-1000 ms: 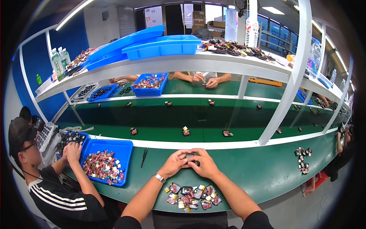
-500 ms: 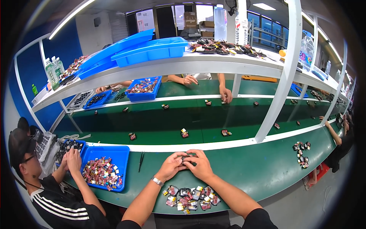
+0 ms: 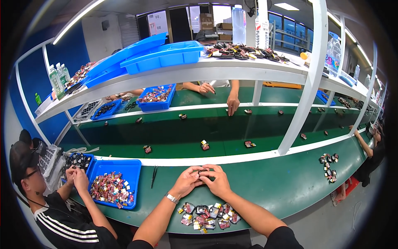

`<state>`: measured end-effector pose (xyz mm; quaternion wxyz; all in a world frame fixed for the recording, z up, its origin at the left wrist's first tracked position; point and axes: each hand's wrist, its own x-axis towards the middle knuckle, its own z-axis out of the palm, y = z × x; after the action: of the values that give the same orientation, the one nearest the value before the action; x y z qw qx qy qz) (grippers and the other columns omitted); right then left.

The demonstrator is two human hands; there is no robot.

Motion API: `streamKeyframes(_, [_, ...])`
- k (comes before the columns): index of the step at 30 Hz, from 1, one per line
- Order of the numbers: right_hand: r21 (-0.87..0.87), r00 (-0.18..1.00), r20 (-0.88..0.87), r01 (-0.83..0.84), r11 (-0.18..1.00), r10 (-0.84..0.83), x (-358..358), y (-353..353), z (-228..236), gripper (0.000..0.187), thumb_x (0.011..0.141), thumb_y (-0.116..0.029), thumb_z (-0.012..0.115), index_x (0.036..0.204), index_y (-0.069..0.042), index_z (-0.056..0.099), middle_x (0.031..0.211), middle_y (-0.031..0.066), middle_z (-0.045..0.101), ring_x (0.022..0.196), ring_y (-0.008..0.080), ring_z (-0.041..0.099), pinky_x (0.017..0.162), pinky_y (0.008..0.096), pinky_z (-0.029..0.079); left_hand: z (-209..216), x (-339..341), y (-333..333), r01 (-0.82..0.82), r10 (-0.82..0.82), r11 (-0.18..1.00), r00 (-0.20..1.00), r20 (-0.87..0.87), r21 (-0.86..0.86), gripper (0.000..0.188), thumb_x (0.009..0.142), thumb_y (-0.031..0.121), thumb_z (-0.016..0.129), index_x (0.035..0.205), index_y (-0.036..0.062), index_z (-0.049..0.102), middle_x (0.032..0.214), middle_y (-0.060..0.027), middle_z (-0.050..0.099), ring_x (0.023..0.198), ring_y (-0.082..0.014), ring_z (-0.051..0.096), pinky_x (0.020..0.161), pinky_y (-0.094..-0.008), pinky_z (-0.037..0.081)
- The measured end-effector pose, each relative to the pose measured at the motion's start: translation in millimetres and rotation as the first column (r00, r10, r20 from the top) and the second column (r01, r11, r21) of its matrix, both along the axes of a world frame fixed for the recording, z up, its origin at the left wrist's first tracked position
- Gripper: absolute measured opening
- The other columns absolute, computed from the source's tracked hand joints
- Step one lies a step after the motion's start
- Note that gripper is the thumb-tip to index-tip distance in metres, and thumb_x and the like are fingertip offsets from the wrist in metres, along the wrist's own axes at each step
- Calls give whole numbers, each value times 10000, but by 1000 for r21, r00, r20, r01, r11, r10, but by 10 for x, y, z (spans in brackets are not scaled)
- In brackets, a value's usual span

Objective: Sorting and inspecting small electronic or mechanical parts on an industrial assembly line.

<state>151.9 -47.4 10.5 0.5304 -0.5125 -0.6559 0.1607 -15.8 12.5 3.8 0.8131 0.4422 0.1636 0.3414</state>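
Over the green bench top [image 3: 269, 180], my left hand [image 3: 188, 181] and my right hand [image 3: 216, 181] meet with bent fingers around a small black plastic casing [image 3: 202, 172]. Most of that casing is hidden behind my fingers. Between my forearms, near the bench's front edge, lies a pile of small electronic units [image 3: 209, 216] with black rims, reddish parts and white and yellow tabs. Left of my hands a pair of black tweezers [image 3: 154, 176] lies on the bench. Beyond it stands a blue tray [image 3: 138, 166] heaped with small red and white parts.
A conveyor belt [image 3: 182, 145] carrying scattered units runs behind a white rail. Above it stretches a white shelf [image 3: 232, 68] with blue trays, bottles and loose parts; a white post [image 3: 302, 87] rises right. A co-worker [image 3: 62, 207] sits at left. More units [image 3: 328, 168] lie at right.
Units on the belt have shifted slightly right. Across the belt, a co-worker's hand moved left to the rail, where a unit now lies beside it. My hands stay nearly still around the casing.
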Motion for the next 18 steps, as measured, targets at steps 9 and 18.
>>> streamKeyframes(9, [145,999,51,-13,989,5,-29,-76,257,162,749,-48,710,909,-67,725,1198,86,620,1142,288,542,959,389,457,-47,40,-28,-12,9,1000,994,111,26,234,967,82,543,1194,57,496,1330,-158,519,1156,-240,573,988,-428,496])
streamKeyframes(18, [145,999,50,-14,989,7,4,-68,161,179,738,-29,706,913,-68,722,1227,89,605,1170,301,524,973,400,446,-97,39,11,-3,-1,1000,992,128,30,225,967,81,541,1188,61,500,1352,-174,511,1176,-248,564,1000,-435,483])
